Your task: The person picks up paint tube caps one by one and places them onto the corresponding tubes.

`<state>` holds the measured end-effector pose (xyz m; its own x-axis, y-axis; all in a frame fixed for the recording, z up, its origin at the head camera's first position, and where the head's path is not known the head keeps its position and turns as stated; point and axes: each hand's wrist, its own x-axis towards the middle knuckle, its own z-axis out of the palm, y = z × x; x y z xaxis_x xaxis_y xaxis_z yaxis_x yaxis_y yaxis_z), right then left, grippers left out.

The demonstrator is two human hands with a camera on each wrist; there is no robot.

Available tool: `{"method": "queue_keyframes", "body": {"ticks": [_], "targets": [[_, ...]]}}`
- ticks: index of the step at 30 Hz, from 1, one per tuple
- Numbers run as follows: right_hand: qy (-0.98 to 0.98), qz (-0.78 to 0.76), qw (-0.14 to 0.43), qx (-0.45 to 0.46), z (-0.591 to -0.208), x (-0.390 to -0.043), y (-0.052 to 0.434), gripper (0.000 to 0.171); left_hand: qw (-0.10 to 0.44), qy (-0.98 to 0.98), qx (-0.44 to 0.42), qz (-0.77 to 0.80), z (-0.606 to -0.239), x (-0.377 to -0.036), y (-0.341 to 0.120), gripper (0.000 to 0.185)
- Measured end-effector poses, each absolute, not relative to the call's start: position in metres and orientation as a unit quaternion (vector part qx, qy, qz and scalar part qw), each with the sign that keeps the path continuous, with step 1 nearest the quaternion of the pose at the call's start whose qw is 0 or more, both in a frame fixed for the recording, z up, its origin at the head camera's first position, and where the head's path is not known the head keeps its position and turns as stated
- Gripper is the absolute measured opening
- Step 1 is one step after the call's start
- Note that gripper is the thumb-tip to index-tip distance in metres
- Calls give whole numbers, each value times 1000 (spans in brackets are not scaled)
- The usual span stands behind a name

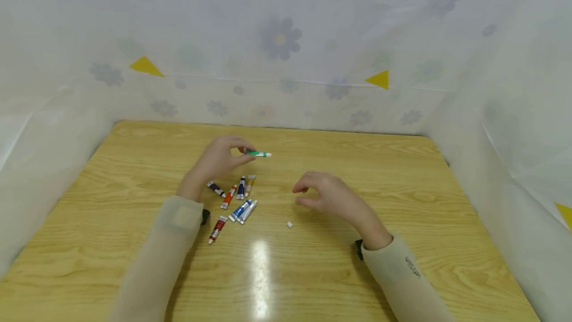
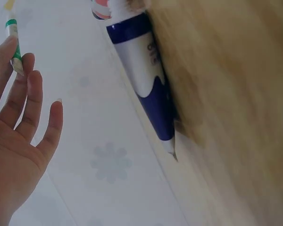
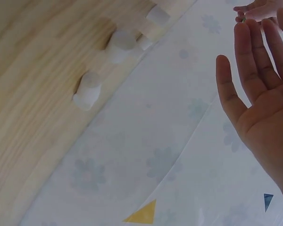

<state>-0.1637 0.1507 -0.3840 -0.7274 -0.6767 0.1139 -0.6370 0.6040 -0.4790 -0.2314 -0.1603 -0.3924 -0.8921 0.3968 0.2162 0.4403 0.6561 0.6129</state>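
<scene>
Nearest me in the head view, the two sleeves enter from the bottom edge over the table [image 1: 402,173], a light wood-grain surface with a bright glare patch near its middle.

A small white cap [image 1: 289,224] lies on the table just in front of the right hand [image 1: 323,197]. I read that hand as raised off the table, fingers loosely curled and holding nothing; the right wrist view shows its fingers [image 3: 247,70] straight and slightly apart.

Left of it, a loose cluster of tubes [image 1: 234,200] lies on the table: red-and-white, two blue-and-white, orange, dark navy, blue, and yellow. The left wrist view shows one blue-and-white tube [image 2: 144,80] close up, its flat crimped end pointing away from the cap end.

Beyond the cluster, the left hand [image 1: 219,159] is raised above the table and pinches the green tube [image 1: 258,153] between thumb and fingertips. The green tube is slim, green-bodied, with a white tip pointing right; it is held roughly level, clear of the table. In the left wrist view its remaining fingers [image 2: 30,106] are spread.

Farthest, a pale flower-print sheet [image 1: 281,39] with yellow triangles walls the table.
</scene>
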Motion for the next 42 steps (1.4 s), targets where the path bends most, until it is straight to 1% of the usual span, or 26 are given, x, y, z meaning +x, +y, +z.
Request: {"method": "queue_keyframes", "body": {"ticks": [5, 15, 22, 26, 33, 42], "targets": [[895, -243, 50, -371, -383, -161, 148, 22, 26, -909, -240, -340, -391, -238, -151, 18], [889, -242, 74, -381, -390, -158, 141, 21, -1, -921, -254, -294, -404, -255, -140, 16], [891, -227, 96, -381, -393, -155, 135, 24, -34, -925, -237, -296, -411, -259, -139, 17], [890, -206, 97, -395, -394, -152, 132, 27, -51, -922, -221, -314, -413, -256, -138, 19], [887, -199, 121, -400, -395, -147, 129, 30, -63, -920, -208, -327, -418, -257, -141, 18], [886, -174, 126, -411, -400, -145, 126, 28, -97, -926, -189, -311, -422, -259, -146, 20]]}}
